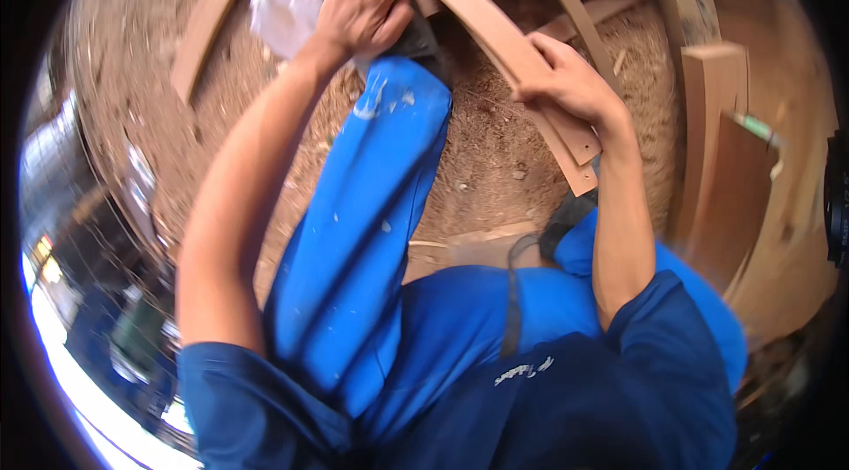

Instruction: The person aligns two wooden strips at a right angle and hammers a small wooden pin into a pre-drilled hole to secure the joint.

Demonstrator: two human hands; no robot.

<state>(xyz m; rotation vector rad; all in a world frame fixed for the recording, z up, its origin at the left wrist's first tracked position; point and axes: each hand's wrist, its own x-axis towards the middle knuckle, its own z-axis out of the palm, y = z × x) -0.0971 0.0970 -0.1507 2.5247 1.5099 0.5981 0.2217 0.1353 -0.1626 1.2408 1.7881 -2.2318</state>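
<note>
Wood strips (486, 21) in the right hand (573, 85), hammer (577, 15) to their right.

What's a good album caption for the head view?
Right hand holds wooden strips; left hand grips a dark object.

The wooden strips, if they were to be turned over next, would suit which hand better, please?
Probably the right hand: it is closed around the strips, whereas the left hand is occupied with a dark object beside their far end.

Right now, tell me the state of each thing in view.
Left hand: curled over dark object
Right hand: closed around wooden slats
Wooden slats: overlapping, ends offset, holes visible
Hammer: lying down, unheld
White fabric: crumpled
Blue trousers: marked with pale spots
</note>
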